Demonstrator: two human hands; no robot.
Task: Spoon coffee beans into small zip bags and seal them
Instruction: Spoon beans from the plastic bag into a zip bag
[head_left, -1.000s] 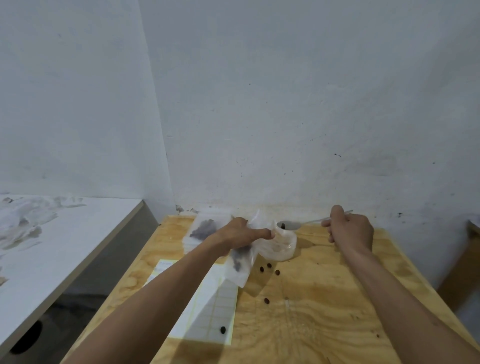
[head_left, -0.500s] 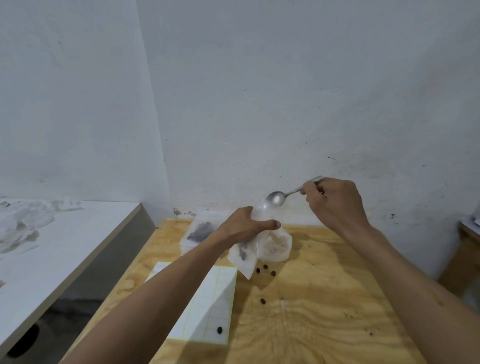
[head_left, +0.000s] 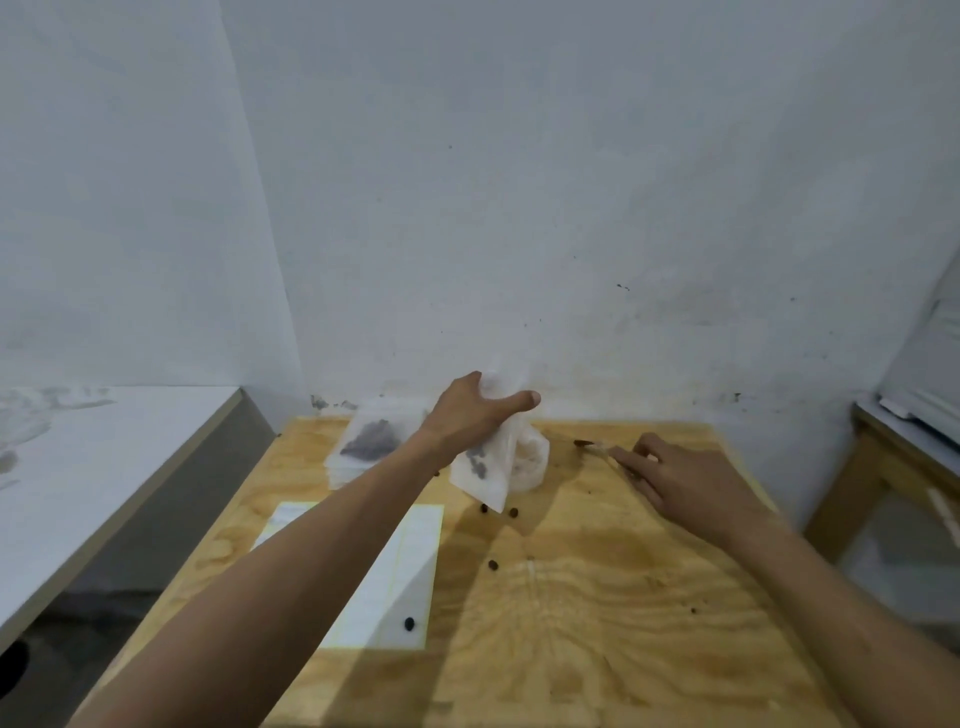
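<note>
While the bag hangs: the left hand (head_left: 475, 413) holds a small zip bag (head_left: 485, 467) up off the wooden table (head_left: 597, 597), near the back wall.
Left hand fingers: they are curled round the top of the bag, with the thumb sticking out to the right.
Bag look: it is thin, see-through and whitish, and it droops down from the hand. A small dark clump of coffee beans (head_left: 478, 462) sits inside it, about halfway down.
Right hand: the right hand (head_left: 680, 478) lies low on the table, to the right of the bag.
Right hand fingers: they are spread a little and nearly straight, with the tips on the spoon (head_left: 597, 447). I cannot tell if they pinch it.
Spoon: it is blurry and lies flat on the table, its dark end pointing to the bag.
Tub: a white, see-through plastic tub (head_left: 532, 460) stands just behind the bag.
Loose beans: a few dark beans (head_left: 493, 564) lie on the wood under the bag.
Filled bags: a pile of bags with beans (head_left: 369, 447) sits at the back left of the table.
Paper sheet: a white sheet (head_left: 400, 571) lies under the left arm, with one bean on it.
</note>
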